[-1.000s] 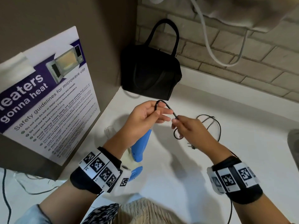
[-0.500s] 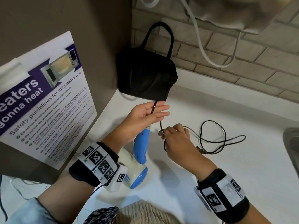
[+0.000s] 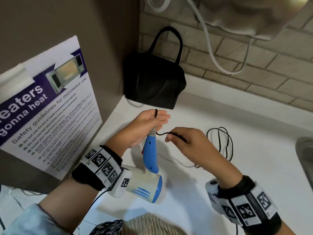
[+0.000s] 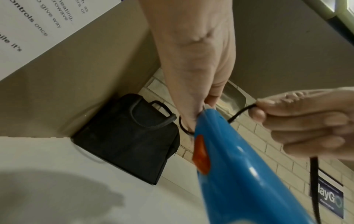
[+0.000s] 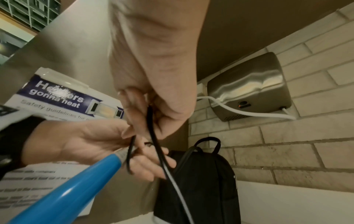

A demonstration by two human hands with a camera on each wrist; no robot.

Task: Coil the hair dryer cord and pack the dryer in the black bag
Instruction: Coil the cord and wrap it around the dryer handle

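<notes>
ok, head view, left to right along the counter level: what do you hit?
Microwave safety poster → left hand holding the hair dryer → right hand pinching the cord → loose cord loops on the counter → sink edge.

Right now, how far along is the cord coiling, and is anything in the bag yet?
Done: little; one small loop of cord sits over the left hand, which holds the hair dryer by its handle end.
In hand: the right hand pinches the cord near the handle, apparently leading the next wrap.
Left: most of the cord lies loose on the counter; the black bag stands against the wall, dryer not packed.
</notes>
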